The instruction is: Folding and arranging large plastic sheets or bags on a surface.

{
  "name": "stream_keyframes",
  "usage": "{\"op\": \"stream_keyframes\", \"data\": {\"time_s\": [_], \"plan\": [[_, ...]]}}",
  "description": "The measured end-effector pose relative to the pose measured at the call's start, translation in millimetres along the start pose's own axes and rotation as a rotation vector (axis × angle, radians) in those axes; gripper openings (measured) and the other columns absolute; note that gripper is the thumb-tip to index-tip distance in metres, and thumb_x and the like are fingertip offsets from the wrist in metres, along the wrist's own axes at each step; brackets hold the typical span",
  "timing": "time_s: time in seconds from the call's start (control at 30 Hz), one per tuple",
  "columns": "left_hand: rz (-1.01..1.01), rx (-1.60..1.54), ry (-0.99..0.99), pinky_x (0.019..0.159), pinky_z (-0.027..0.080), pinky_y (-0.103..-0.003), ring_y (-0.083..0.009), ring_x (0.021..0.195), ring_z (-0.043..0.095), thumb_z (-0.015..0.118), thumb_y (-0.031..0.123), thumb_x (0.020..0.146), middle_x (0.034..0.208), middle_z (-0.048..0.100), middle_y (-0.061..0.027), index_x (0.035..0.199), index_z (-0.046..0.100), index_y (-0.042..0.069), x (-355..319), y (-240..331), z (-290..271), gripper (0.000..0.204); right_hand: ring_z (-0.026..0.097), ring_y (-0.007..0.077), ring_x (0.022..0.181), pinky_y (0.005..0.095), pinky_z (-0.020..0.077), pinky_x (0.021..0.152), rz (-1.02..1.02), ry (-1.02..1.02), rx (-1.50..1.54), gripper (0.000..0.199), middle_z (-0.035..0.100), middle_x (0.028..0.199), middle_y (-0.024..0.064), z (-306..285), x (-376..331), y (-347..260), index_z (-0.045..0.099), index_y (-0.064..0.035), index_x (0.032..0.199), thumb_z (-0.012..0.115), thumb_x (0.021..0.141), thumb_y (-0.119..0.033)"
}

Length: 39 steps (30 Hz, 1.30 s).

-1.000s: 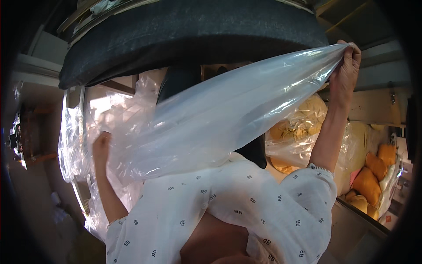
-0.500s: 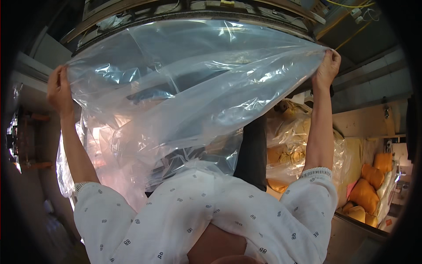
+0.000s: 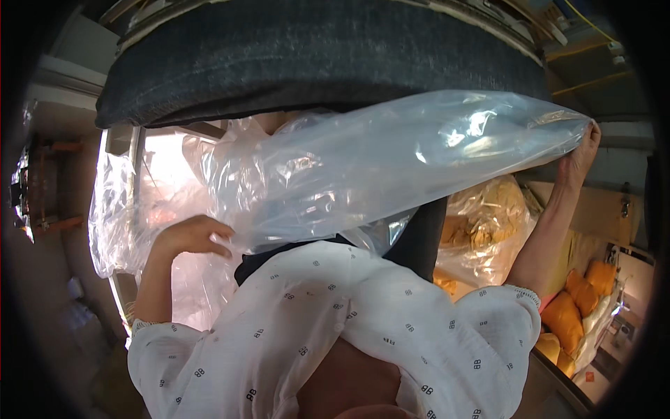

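A large sheet of clear plastic film stretches slantwise in front of my body, low at the left and raised at the right. My right hand, far out to the right, pinches a gathered corner of it. My left hand is bent in near my waist at the film's lower left end. Its thumb stands apart from the curved fingers, and nothing shows gripped between them. Whether the fingertips brush the film I cannot tell. Loose, crumpled folds of film hang beside and beyond this hand.
A table edge covered in dark cloth runs across the far side. More crumpled clear plastic hangs at the left. To the right lie a plastic-wrapped brown bundle and several orange bundles. A yellow cable crosses the upper right.
My left hand has let go of the film's far left corner and come down toward my waist. My right hand has moved right and slightly nearer, drawing the film off the dark cloth.
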<state>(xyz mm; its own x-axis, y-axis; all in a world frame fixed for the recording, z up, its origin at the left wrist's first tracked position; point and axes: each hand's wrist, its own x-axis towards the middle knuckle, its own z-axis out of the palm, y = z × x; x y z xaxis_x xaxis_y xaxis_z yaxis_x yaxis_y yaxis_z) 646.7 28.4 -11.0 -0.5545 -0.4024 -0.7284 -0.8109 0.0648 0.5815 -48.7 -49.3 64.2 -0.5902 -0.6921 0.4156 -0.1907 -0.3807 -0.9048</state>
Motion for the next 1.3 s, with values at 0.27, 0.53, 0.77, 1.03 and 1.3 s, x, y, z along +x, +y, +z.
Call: {"op": "stream_keyframes", "data": {"time_s": [0.27,0.53,0.77,1.03,1.3], "plan": [[0.332,-0.134,0.98,0.065,0.044,-0.025,-0.0131,0.074,0.056,0.059,0.015,0.083,0.082,0.06,-0.0049,0.087,0.062,-0.003,93.7,38.8,-44.9,0.02,0.06,0.0161,0.081,0.0295,0.053,0.074,-0.06,0.011,0.098,0.013,0.06,0.089,0.0063,-19.8,-16.1,-25.9,0.05,-0.0087,0.099,0.053,0.091,-0.019],[0.596,-0.04,1.053,0.065,0.04,-0.022,-0.0118,0.075,0.051,0.061,0.002,0.079,0.078,0.053,-0.0041,0.088,0.062,-0.001,78.1,64.1,-56.9,0.01,0.059,0.0136,0.078,0.0255,0.0515,0.069,-0.086,0.015,0.044,0.009,0.06,0.088,0.0041,-49.0,-42.8,-59.0,0.052,-0.0102,0.098,0.052,0.091,-0.016],[0.92,-0.07,1.541,0.084,0.042,-0.025,-0.0161,0.094,0.057,0.06,0.022,0.086,0.113,0.057,-0.012,0.089,0.06,0.006,10.5,102.5,-71.9,0.016,0.056,0.0105,0.075,0.024,0.0496,0.069,-0.109,0.064,0.172,0.008,0.059,0.086,0.0014,-11.9,-38.3,-27.6,0.054,-0.0105,0.096,0.054,0.091,-0.017],[0.029,-0.41,-0.1,0.075,0.044,-0.024,-0.0115,0.082,0.056,0.047,0.016,0.089,0.097,0.062,-0.0021,0.105,0.062,0.001,22.2,64.1,-31.1,0.026,0.055,0.0066,0.071,0.0207,0.0474,0.064,-0.119,-0.098,0.213,0.009,0.058,0.081,-0.0012,6.6,-28.1,-26.8,0.056,-0.0098,0.095,0.055,0.09,-0.017],[0.407,-0.34,0.893,0.067,0.034,-0.016,-0.0016,0.072,0.042,0.055,0.01,0.086,0.078,0.047,0.0066,0.087,0.057,0.009,-18.4,71.9,-101.3,0.002,0.054,0.0046,0.072,0.019,0.046,0.064,-0.121,-0.182,0.22,0.01,0.059,0.081,-0.0031,27.5,-37.9,-34.0,0.057,-0.01,0.095,0.056,0.089,-0.019]]}}
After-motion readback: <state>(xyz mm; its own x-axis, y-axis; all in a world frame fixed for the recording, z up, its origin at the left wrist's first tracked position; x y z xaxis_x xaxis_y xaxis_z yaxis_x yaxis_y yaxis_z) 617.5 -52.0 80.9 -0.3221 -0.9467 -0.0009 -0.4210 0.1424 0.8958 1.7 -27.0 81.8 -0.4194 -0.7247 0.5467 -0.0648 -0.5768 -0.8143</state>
